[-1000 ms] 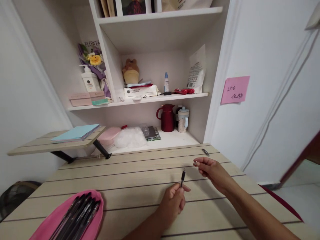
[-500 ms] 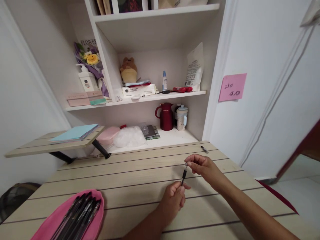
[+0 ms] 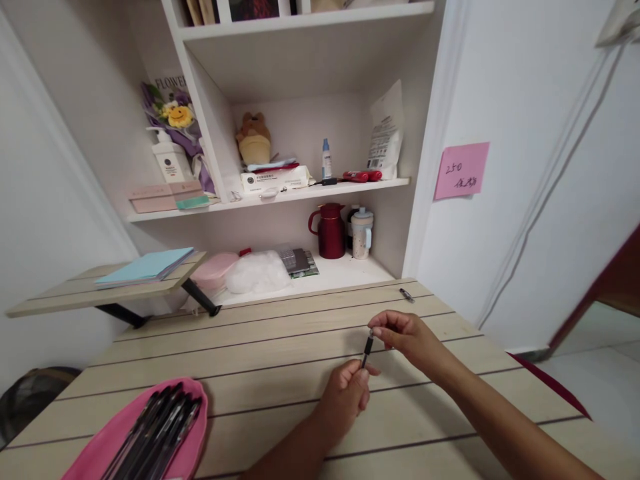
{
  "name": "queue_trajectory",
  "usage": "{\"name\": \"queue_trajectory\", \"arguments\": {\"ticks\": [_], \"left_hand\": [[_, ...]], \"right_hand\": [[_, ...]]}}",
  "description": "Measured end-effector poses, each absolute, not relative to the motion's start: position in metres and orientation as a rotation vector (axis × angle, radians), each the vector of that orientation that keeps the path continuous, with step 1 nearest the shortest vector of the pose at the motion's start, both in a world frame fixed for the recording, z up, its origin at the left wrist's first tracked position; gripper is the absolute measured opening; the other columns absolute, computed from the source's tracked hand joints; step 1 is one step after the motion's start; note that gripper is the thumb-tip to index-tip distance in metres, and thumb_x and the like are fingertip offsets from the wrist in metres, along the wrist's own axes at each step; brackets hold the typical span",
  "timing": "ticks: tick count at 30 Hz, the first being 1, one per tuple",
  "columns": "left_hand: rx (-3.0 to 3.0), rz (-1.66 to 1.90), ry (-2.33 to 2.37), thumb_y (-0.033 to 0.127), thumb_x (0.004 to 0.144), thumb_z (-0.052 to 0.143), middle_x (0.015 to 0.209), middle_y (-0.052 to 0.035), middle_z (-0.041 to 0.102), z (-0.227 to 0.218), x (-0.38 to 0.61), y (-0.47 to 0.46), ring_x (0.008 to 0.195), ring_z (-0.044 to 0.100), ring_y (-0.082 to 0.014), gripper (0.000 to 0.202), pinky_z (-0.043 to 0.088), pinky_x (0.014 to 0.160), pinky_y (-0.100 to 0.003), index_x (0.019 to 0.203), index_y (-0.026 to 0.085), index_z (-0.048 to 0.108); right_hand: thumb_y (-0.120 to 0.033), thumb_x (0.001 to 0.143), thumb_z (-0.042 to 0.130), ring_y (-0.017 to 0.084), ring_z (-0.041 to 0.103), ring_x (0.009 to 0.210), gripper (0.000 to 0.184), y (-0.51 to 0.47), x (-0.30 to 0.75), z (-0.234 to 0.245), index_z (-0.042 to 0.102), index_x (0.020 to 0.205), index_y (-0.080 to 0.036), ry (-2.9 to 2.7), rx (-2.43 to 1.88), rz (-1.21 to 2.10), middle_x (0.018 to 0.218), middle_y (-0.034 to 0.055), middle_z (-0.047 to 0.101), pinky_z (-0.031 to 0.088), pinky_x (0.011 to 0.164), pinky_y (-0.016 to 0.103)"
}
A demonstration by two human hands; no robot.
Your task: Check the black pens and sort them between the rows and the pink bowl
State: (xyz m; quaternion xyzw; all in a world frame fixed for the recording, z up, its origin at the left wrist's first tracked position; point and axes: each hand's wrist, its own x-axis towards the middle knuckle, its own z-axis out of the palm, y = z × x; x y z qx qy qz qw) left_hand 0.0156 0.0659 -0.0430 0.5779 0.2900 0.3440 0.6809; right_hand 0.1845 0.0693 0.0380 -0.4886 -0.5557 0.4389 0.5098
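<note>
My left hand is closed around the barrel of a pen, which points up and away from me over the table. Its black rubber grip shows above the fingers, and the lower end is hidden in my hand. At the top, the thumb and forefinger of my right hand pinch the pen tip. A dark pen cap lies by itself near the table's back right edge. At the lower left, a pink tray holds several black pens.
The slatted wooden table meets a white shelf unit at the back. A small raised stand carries blue paper. A red jug and a speckled cup stand on the lower shelf. A pink note sticks to the wall.
The view has shifted slightly. Both hands keep the same hold on the pen, with the right fingers still at its tip.
</note>
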Motion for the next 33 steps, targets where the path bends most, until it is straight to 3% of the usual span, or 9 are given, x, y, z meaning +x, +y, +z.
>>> {"name": "queue_trajectory", "arguments": {"ticks": [4,10,19,25,30,33], "left_hand": [[1.291,0.773,0.641,0.046,0.08,0.049,0.042,0.0087,0.038,-0.0447,0.0156,0.067,0.034,0.023,-0.0026,0.037,0.015,0.038,-0.019,0.092,0.012,0.055],[1.311,0.765,0.652,0.044,0.082,0.045,0.043,0.0086,0.039,-0.0454,0.0153,0.0668,0.034,0.022,-0.0027,0.034,0.016,0.039,-0.019,0.092,0.013,0.055],[1.327,0.76,0.663,0.045,0.081,0.046,0.042,0.0084,0.038,-0.0453,0.0157,0.0664,0.035,0.024,-0.0033,0.037,0.016,0.041,-0.02,0.093,0.012,0.055],[1.331,0.783,0.679,0.045,0.079,0.048,0.042,0.0083,0.038,-0.0441,0.0162,0.0651,0.035,0.024,-0.0033,0.038,0.015,0.041,-0.02,0.092,0.011,0.057],[1.317,0.782,0.677,0.044,0.08,0.048,0.042,0.0086,0.038,-0.0426,0.0161,0.0651,0.035,0.023,-0.003,0.035,0.015,0.04,-0.02,0.091,0.012,0.056],[1.311,0.784,0.67,0.044,0.08,0.048,0.042,0.0086,0.038,-0.042,0.0164,0.065,0.035,0.023,-0.003,0.035,0.014,0.04,-0.02,0.091,0.012,0.056]], "right_hand": [[-0.037,0.062,0.069,0.007,0.044,0.052,0.023,0.0675,0.1848,0.0338,0.064,0.075,-0.018,-1.295,-1.148,1.149,0.067,-0.0014,0.057,0.035,0.049,0.022],[-0.041,0.062,0.069,0.008,0.041,0.052,0.037,0.0651,0.1864,0.034,0.067,0.091,-0.018,-1.252,-1.122,1.265,0.066,-0.0003,0.058,0.028,0.047,0.023],[-0.041,0.061,0.069,0.009,0.042,0.053,0.025,0.0663,0.1836,0.0279,0.067,0.069,-0.017,-1.271,-1.175,1.179,0.074,0.0031,0.064,0.033,0.051,0.024],[-0.043,0.056,0.071,0.009,0.041,0.046,0.031,0.0678,0.181,0.0307,0.054,0.051,-0.018,-1.291,-1.277,1.07,0.045,-0.0034,0.048,0.03,0.048,0.023],[-0.046,0.065,0.064,0.012,0.049,0.061,0.032,0.0646,0.1824,0.0311,0.065,0.08,-0.018,-1.267,-1.17,1.2,0.071,0.0019,0.061,0.034,0.052,0.023],[-0.043,0.062,0.067,0.011,0.047,0.059,0.029,0.0655,0.1813,0.0279,0.065,0.074,-0.017,-1.249,-1.149,1.195,0.068,0.0012,0.06,0.034,0.053,0.024]]}}
